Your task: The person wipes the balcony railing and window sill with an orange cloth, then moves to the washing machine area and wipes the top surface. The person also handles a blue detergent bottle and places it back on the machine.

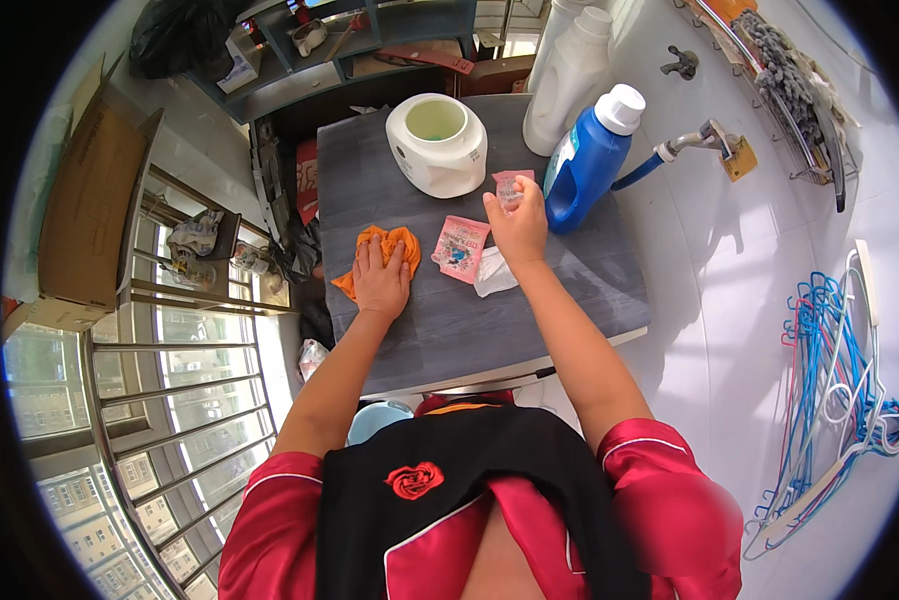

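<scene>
My left hand (382, 279) presses flat with spread fingers on a crumpled orange cloth (407, 244), on the dark wood-patterned top (419, 341) of a cabinet or appliance. My right hand (521, 225) has its fingers bent around the lower part of a small pink-and-clear packet (507, 187), holding it over the surface. Just left of that wrist lie a pink printed packet (461, 249) and a folded white tissue or wipe (496, 273), touching each other. Behind them stands a white plastic tub (438, 161) without a lid.
A blue detergent bottle (584, 169) with a white cap stands beside my right hand, white bottles (568, 82) behind it. A tap with a blue hose (637, 174) projects from the right wall. Hangers (824, 375) hang at right; window bars (187, 382) are at left.
</scene>
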Motion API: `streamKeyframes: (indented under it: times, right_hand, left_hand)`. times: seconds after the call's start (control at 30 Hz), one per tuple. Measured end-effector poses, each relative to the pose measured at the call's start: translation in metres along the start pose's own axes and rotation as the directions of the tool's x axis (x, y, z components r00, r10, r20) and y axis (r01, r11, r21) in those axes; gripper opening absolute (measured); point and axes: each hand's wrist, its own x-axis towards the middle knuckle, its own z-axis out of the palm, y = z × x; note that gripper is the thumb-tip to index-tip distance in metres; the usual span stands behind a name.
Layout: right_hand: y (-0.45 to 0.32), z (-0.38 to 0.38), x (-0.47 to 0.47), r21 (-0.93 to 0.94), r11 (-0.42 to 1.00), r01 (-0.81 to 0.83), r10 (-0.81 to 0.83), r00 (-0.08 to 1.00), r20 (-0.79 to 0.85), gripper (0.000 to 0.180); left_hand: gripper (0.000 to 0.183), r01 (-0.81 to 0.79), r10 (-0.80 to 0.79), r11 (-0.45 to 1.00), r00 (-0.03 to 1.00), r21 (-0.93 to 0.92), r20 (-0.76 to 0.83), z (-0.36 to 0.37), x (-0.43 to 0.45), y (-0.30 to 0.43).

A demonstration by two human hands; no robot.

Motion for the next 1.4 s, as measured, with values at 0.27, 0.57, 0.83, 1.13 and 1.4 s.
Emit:
streamKeyframes:
  times: [0.27,0.57,0.83,1.13,1.4]
  right_hand:
    - [0.055,-0.09,0.03,0.146,0.989,-0.018,0.057,0.963,-0.263,0.071]
    - [0.079,-0.075,0.037,0.181,0.975,-0.133,0.123,0.99,0.064,0.035]
    - [-0.009,-0.084,0.033,0.124,0.944,0.306,-0.323,0.935,0.146,0.026]
    - [-0.134,-0.001,0.063,-0.131,0.784,0.607,-0.503,0.744,0.439,0.028]
    - [-0.147,0.059,0.072,-0.46,0.663,0.591,-0.304,0.773,0.556,0.021]
  left_hand:
    - [0.039,-0.038,0.045,0.993,0.997,-0.108,0.063,-0.006,-0.016,0.006]
    - [0.035,-0.178,0.195,0.968,0.977,-0.176,0.082,-0.037,-0.054,0.003]
    - [0.038,-0.159,0.169,0.984,0.978,-0.084,0.125,-0.048,-0.078,0.008]
    - [0.038,-0.117,0.127,0.99,0.983,-0.082,0.132,-0.046,-0.079,0.01]
    - [0.037,-0.12,0.129,0.987,0.989,-0.106,0.078,-0.049,-0.08,0.011]
